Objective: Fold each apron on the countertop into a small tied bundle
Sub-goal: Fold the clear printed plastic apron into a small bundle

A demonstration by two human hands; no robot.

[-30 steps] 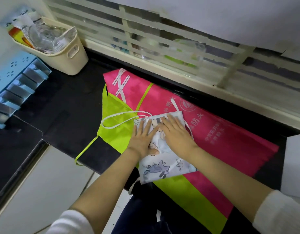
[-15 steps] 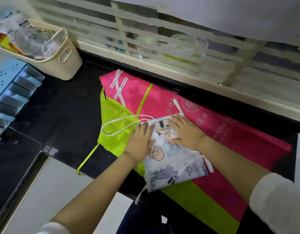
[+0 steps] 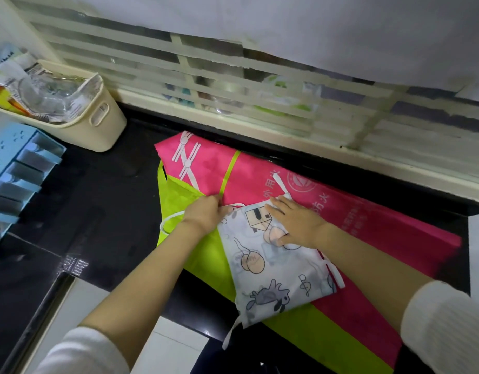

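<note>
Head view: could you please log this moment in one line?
white apron folded, untied | left hand grips corner | right hand presses it

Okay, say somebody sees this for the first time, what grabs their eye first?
The bright pink and green apron spread across the black countertop in the middle. On top of it lies a folded white apron with cartoon drawings; the right hand presses flat on it while the left hand grips its upper left corner. At far left stands a cream basket stuffed with wrappers.
</note>
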